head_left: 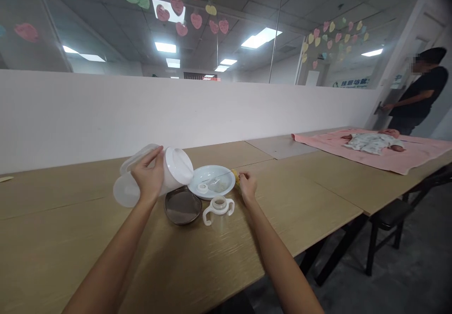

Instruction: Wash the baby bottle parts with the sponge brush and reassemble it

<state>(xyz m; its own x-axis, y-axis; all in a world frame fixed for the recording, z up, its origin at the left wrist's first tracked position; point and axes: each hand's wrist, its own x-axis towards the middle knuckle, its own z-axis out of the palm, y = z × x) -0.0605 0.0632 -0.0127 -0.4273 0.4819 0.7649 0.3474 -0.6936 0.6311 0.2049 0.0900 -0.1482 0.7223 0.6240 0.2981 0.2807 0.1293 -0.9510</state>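
Observation:
My left hand (150,175) is wrapped round the handle of a translucent plastic pitcher (127,189) with a white lid. The pitcher is tipped sideways, its lid end pointing right beside a pale blue bowl (226,175). In the bowl lie a small white ring-shaped part (202,188) and some clear pieces. At the bowl's right rim, my right hand (248,185) pinches a thin tool with a yellow end (235,176); its exact kind is unclear. A baby bottle (219,205) with two white handles stands uncapped in front of the bowl. A dark dish (182,205) sits beside it.
A wooden table (303,196) runs along a white half wall (183,111) with glass above. Farther right, a baby or doll (372,143) lies on a pink towel (328,147). A person (418,95) stands by a door. A dark chair (391,213) is at the table's edge.

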